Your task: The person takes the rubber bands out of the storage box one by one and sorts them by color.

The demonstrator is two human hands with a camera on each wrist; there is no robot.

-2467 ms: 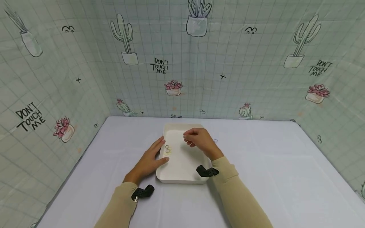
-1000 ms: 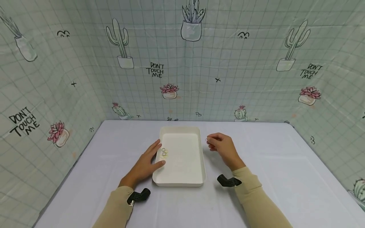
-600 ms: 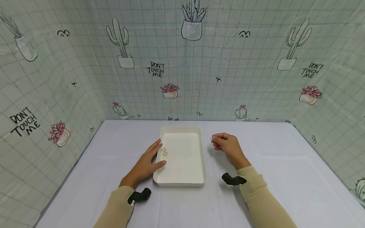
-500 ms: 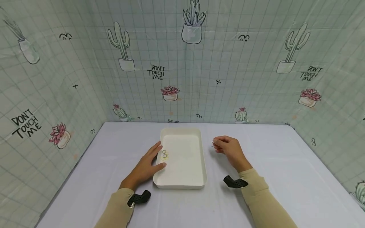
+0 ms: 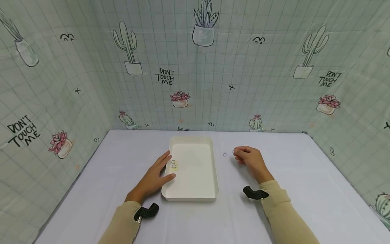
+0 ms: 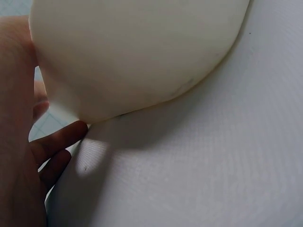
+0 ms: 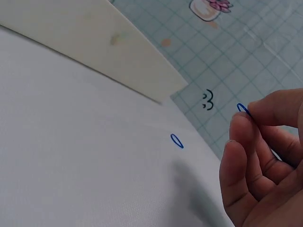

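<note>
A white rectangular tray lies mid-table. Several small pale rings sit inside it near its left wall. My left hand rests flat against the tray's left rim, fingers straight and thumb on the edge; in the left wrist view the left hand lies beside the tray's rounded corner. To the right of the tray, my right hand pinches a small blue ring between thumb and forefinger. A second blue ring lies loose on the table, also visible in the right wrist view as a blue ring.
The table wears a white cloth and is walled on three sides by cactus-print fabric. Black wrist cameras sit on both beige sleeves.
My right hand left the tray, went to its right side and then edged further right. One blue ring now lies apart from its fingertips. The left hand stayed on the tray.
</note>
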